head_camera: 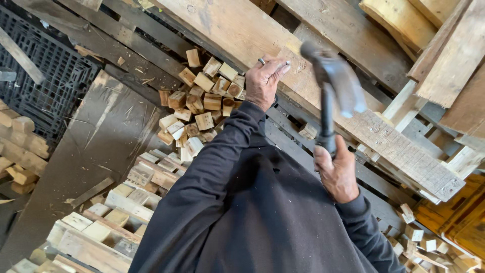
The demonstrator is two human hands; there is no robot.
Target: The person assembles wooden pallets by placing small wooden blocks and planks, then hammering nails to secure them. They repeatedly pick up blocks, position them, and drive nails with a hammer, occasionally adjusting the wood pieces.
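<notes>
Nearest, right hand (336, 174) clamped around dark handle of hammer (331, 83); grey metal head raised, motion-blurred, above weathered plank (404, 151). Farther, left hand (265, 81), ring on one finger, fingers pinched together on that plank's surface; what they pinch too small to tell. Beyond left hand, heap of small wooden blocks (202, 101). Black plastic crate (45, 81) far left.

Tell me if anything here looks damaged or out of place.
Nothing alarming. Short wood blocks lie in a loose heap instead of a stack. The right hand grips a raised hammer, blurred; the left hand rests on a worn, splintered plank.
</notes>
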